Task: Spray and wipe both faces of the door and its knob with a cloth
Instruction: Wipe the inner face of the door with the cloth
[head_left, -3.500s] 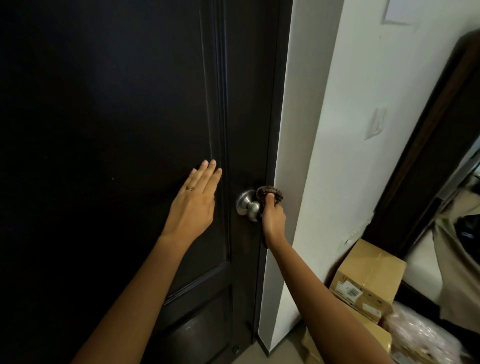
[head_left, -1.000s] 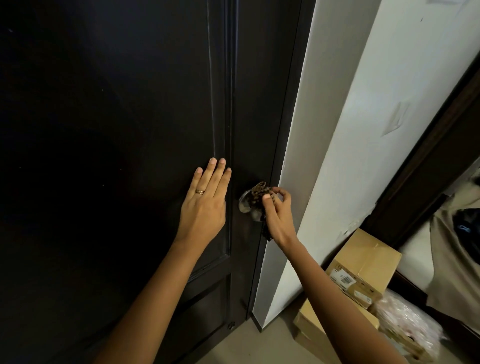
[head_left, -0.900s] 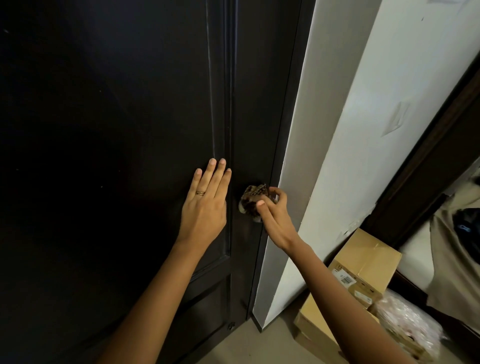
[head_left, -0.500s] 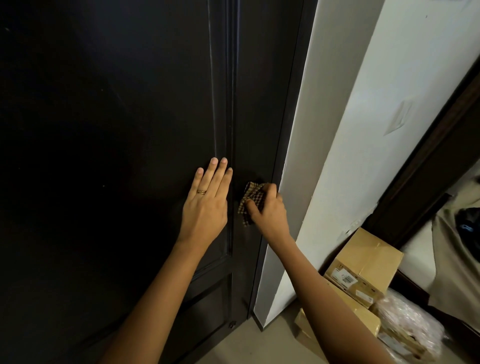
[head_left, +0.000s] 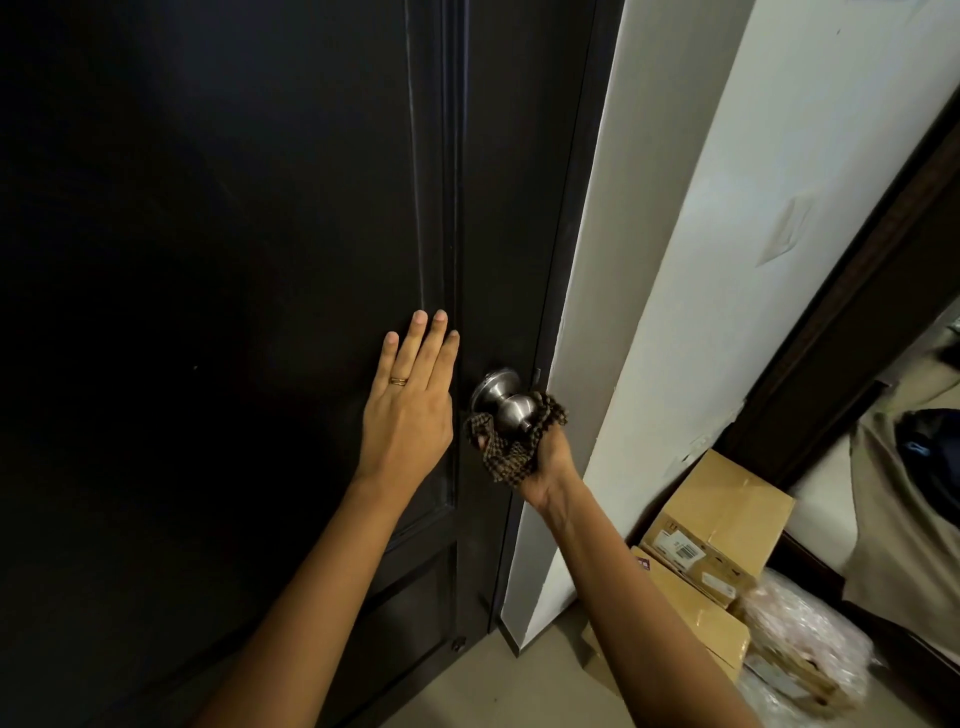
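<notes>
A dark panelled door (head_left: 234, 260) fills the left and middle of the view. Its silver round knob (head_left: 506, 400) sticks out near the door's right edge. My left hand (head_left: 410, 410) lies flat on the door just left of the knob, fingers straight and pointing up, a ring on one finger. My right hand (head_left: 545, 460) cups the knob from below, palm up, with a brown checked cloth (head_left: 501, 449) bunched between the palm and the knob's underside. The top of the knob is bare. No spray bottle is in view.
A white wall (head_left: 701, 260) stands right of the door. Stacked cardboard boxes (head_left: 722, 525) and a plastic-wrapped bundle (head_left: 800, 639) sit on the floor at lower right. A dark doorway frame (head_left: 857, 286) runs up the right side.
My right hand has swung from over the knob to under it, taking the cloth along, so the knob's top shows again. My left hand has stayed flat on the door.
</notes>
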